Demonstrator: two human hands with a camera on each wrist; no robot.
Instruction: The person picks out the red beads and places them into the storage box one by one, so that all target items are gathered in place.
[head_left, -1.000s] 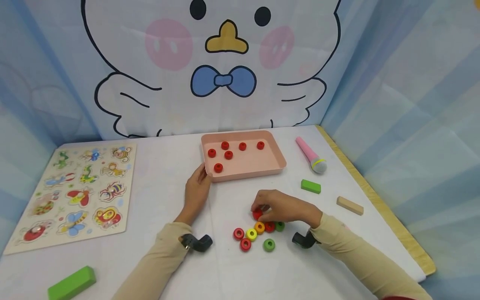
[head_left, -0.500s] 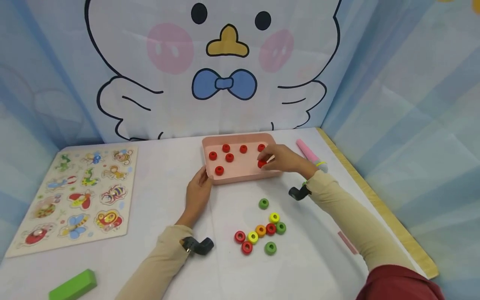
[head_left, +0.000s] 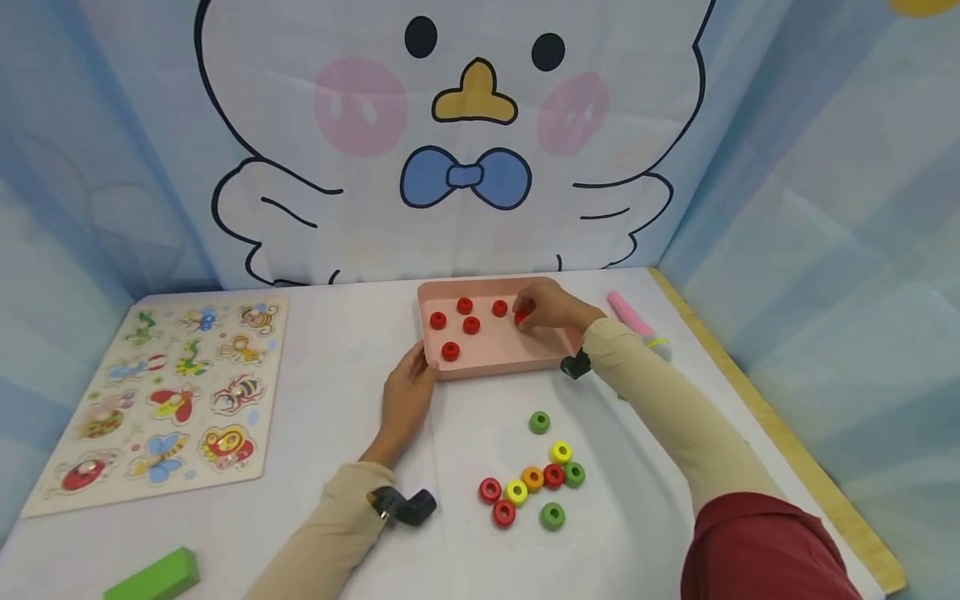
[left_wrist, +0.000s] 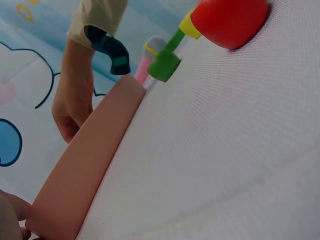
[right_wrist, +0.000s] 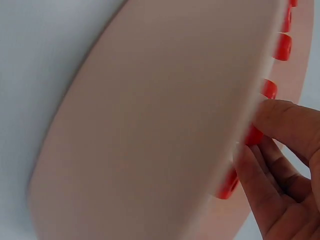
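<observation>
The right hand [head_left: 551, 307] reaches over the pink tray [head_left: 497, 360] from its right side, fingertips curled round a red ring [head_left: 519, 317] held low inside the tray's far right part. In the right wrist view the thumb and fingers [right_wrist: 280, 125] pinch that ring just past the tray's rim. The left hand [head_left: 407, 392] lies flat on the tabletop [head_left: 315, 417] with straight fingers touching the tray's near left corner, holding nothing.

Five other red rings [head_left: 469, 325] sit in the tray's left half; its near right part is bare. Between the tray's front edge and the cluster of coloured rings [head_left: 532, 483] there is open tabletop, broken only by a lone green ring [head_left: 539, 422]. The puzzle board [head_left: 161, 392] lies well to the left, near that edge, and a green block [head_left: 153, 577] sits at the near left.

The right forearm covers most of the pink toy microphone [head_left: 632, 317] and whatever lies beyond it toward the wooden right edge. The left wrist view shows little beyond the tray's outer wall and blurred rings.
</observation>
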